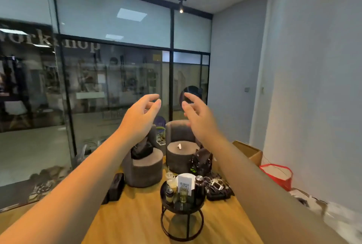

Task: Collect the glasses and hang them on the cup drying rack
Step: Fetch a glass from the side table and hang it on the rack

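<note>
Both hands are raised out in front at arm's length, and nothing is held in either. From the head camera, the left hand [142, 114] is seen with fingers loosely curled, thumb and forefinger close but pinching nothing; the right hand [195, 114] is spread and relaxed, palm turned inward. A clear gap is kept between them, well above everything below, so they are judged to be poised before any reach rather than committed to a grab.

Down below, a small round black desk [182, 207] is seen on the wooden floor [137, 222], and the drinkware is clustered on it: a clear cup [169, 177] at the back edge and a small glass [183, 196] nearer the middle, crowded by a white card [185, 182] and a dark bottle [199, 184]. That crowding is likely to demand a careful pick. Two grey armchairs [144, 171] are placed just behind. No cup drying rack can be made out, so the collecting is judged not yet begun.
</note>
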### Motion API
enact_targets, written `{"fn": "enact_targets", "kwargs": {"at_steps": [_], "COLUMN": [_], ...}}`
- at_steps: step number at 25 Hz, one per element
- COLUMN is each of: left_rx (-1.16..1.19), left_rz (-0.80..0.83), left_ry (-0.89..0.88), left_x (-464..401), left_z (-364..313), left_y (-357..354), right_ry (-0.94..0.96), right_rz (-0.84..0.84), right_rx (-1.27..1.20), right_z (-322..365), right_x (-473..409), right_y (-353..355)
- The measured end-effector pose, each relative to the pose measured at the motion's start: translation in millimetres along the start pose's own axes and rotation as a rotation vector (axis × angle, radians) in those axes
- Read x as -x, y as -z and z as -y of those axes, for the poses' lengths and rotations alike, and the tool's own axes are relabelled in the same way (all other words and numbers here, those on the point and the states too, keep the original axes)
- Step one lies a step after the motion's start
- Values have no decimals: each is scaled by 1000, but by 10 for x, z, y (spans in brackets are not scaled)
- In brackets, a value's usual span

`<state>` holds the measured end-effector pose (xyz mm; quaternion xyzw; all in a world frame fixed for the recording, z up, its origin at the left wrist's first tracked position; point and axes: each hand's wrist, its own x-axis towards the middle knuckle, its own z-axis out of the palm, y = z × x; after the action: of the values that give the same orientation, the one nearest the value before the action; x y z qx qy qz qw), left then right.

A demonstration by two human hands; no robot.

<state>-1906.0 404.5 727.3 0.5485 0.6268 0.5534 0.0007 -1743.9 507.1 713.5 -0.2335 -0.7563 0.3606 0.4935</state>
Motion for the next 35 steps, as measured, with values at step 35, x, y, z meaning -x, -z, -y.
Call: {"fn": "enact_targets", "kwargs": {"at_steps": [35], "left_rx": [-92], "left_rz": [638], "left_ry": [722], "left_x": [-2591], "left_z": [7718], "left_y": [-5598], "right_ry": [-1053], "right_rz": [289], "right_rx": [147], "right_z": [-8645], "right_x": [-2486], "right_y": [-1522]}}
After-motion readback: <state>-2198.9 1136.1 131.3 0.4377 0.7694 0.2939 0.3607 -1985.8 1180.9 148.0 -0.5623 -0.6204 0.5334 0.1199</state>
